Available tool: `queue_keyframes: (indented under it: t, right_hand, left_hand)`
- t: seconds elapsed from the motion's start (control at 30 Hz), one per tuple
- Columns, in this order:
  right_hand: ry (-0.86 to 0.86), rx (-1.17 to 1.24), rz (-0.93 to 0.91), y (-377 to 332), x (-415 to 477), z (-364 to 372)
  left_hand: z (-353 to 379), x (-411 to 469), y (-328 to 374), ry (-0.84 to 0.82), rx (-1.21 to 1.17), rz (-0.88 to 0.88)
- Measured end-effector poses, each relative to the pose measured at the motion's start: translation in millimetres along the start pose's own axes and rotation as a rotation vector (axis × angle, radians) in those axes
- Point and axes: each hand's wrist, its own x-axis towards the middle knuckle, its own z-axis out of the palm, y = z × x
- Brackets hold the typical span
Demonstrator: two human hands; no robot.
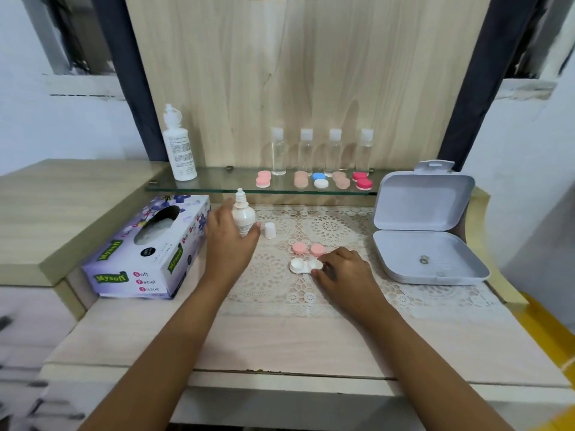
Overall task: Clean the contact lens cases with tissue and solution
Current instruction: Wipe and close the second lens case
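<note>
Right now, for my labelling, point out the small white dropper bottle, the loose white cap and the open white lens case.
small white dropper bottle [244, 216]: head view, its body.
loose white cap [269, 230]: head view, its side.
open white lens case [298, 265]: head view, left cup.

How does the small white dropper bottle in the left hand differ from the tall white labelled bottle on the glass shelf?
The small white dropper bottle is much shorter than the tall white labelled bottle. The left hand grips the small bottle over the lace mat; the tall bottle stands untouched on the glass shelf. The small bottle's white cap is off; the tall bottle's top is unclear. Both are white and roughly upright.
</note>
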Motion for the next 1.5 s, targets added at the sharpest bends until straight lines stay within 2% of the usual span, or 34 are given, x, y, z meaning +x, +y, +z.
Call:
queue_keyframes:
  t: [0.07, 0.23, 0.43, 0.57, 0.87, 1.1, 1.5]
  right_hand:
    - [0.001, 0.004, 0.000, 0.1, 0.3, 0.2]
    - [0.001, 0.003, -0.007, 1.3, 0.3, 0.4]
    - [-0.002, 0.004, -0.002, 1.5, 1.3, 1.2]
    - [0.012, 0.028, 0.004, 2.5, 0.6, 2.1]
    - [0.015, 0.031, 0.002, 2.4, -0.2, 1.5]
    - [0.009, 0.039, 0.003, 2.1, -0.2, 0.9]
    - [0.011, 0.039, 0.002, 1.4, 0.5, 0.9]
  left_hand:
    - [5.7, 7.9, -12.0, -0.048, -0.003, -0.088]
    - [19.1, 21.1, -31.7, -0.135, -0.238, -0.226]
    - [16.4, 20.1, -32.1, -0.154, -0.249, -0.209]
    - [0.4, 13.7, -20.6, -0.259, -0.165, -0.038]
    - [-16.8, 9.2, -23.1, -0.481, 0.429, 0.407]
    - [-11.6, 13.4, -24.9, -0.445, 0.674, 0.688]
    - [-8.7, 16.2, -22.7, -0.387, 0.749, 0.883]
